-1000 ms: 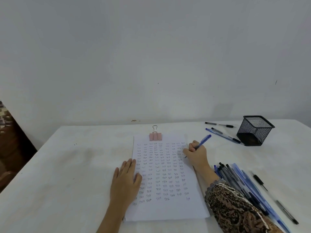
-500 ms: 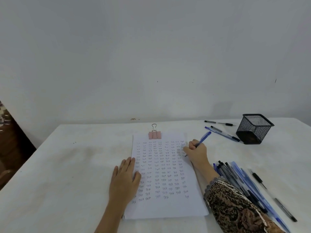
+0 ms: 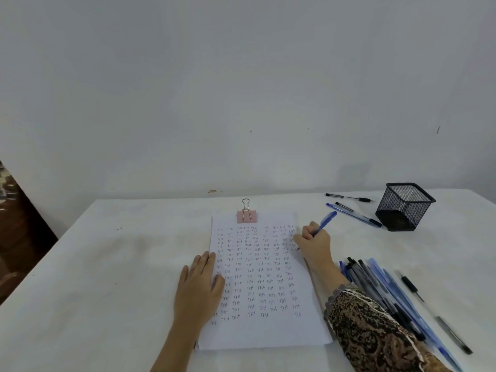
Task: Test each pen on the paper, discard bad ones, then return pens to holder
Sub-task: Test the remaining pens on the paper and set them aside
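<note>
Right hand [image 3: 314, 242]: curled round a blue pen [image 3: 326, 220] in a writing grip, at the right edge of the paper, near the centre of the frame. The pen's tip meets the sheet by the upper right rows.
Left hand [image 3: 200, 285]: spread flat with straight fingers, pressing the left edge of the paper.
Paper [image 3: 268, 332]: lower centre of the frame, on the table [image 3: 94, 264], with a pink binder clip [image 3: 247, 214] at its top. Rows of the word "Test" fill nearly all of it; only a strip at the bottom is bare.
Holder [image 3: 404, 208]: black mesh, at the right of the frame, well apart from the paper. It seems empty, but the mesh is dark and I cannot be sure.
Pile of pens [image 3: 375, 288]: lower right, just beside the patterned sleeve [image 3: 375, 331]. I cannot tell if these are tested or waiting.
Pens near the holder [image 3: 351, 214]: a few lie just left of it, perhaps set apart.
Progress: testing is far along, I judge. Returning the pens is not yet begun.
</note>
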Action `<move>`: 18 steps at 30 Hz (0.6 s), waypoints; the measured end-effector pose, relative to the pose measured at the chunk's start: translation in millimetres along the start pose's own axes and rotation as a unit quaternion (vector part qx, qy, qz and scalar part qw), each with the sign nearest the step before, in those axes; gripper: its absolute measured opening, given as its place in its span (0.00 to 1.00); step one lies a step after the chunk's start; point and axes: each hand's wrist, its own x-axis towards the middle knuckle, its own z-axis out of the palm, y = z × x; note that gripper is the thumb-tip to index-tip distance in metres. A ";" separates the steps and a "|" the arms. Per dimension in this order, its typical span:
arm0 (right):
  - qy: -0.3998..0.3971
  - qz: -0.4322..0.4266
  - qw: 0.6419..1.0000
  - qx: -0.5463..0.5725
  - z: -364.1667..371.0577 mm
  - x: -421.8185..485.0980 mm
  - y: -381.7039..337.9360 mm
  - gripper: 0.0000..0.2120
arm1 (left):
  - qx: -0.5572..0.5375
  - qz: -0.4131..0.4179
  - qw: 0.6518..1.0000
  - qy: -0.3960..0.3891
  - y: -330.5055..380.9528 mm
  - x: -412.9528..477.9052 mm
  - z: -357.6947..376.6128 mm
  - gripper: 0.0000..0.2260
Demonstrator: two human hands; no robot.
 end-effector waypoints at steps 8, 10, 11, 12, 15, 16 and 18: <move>0.028 0.162 0.949 0.271 -13.2 7.3 -8.3 0.22 | -0.009 0.003 1.000 0.010 -0.1 -1.4 1.5 0.41; 0.019 0.174 0.947 0.271 -14.8 7.2 -12.0 0.21 | -0.004 0.001 1.000 0.009 -0.3 -1.2 1.1 0.41; 0.020 0.179 0.946 0.269 -15.1 6.7 -11.8 0.20 | -0.003 0.000 1.000 0.011 -0.6 -0.9 1.2 0.41; 0.023 0.185 0.944 0.274 -15.0 5.2 -11.7 0.18 | -0.001 0.001 1.000 0.012 -0.7 -0.5 1.1 0.41; 0.051 0.205 0.918 0.334 -10.6 -1.1 -12.4 0.12 | 0.007 0.001 1.000 0.012 -1.1 0.4 1.7 0.41; 0.065 0.221 0.905 0.357 -8.8 -2.8 -13.3 0.10 | 0.007 0.001 1.000 0.011 -1.0 0.3 1.7 0.41; 0.082 0.247 0.897 0.357 -7.3 -5.9 -15.6 0.07 | 0.006 0.000 1.000 0.010 -0.9 -0.4 2.0 0.41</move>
